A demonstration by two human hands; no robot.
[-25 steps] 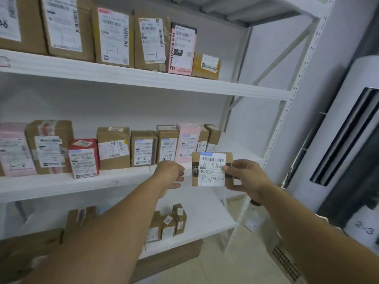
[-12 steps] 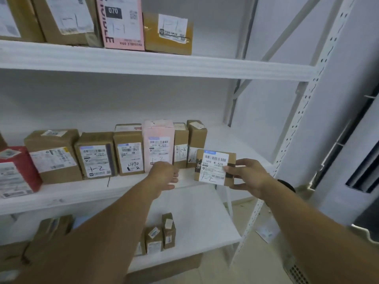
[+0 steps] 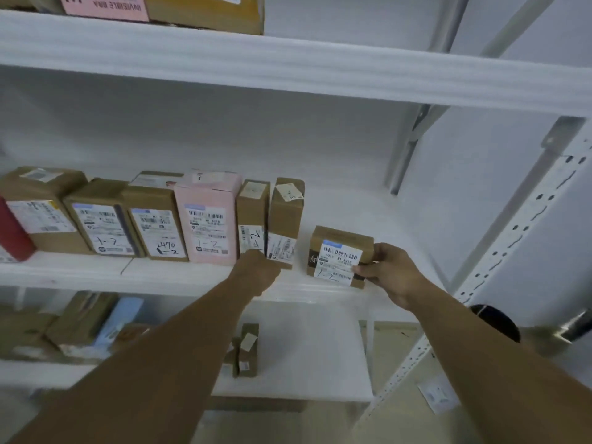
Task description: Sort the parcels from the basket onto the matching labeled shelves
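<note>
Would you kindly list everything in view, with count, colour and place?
rack: 1, white, three shelves
held parcel: 1, brown, middle shelf, right end
brown boxes: at least 5, brown, middle-shelf row
pink box: 1, pink, in that row
red box: 1, red, row's left
top parcels: 2, pink and brown, top shelf
small boxes: few, brown, bottom shelf
blurred parcels: several, brown and blue, bottom left
paper: 1, white, floor, right
left hand: 1, curled, at the row
right hand: 1, grips held parcel

Single head view, close, facing middle shelf [image 3: 192, 277], angled slightly downward
</note>
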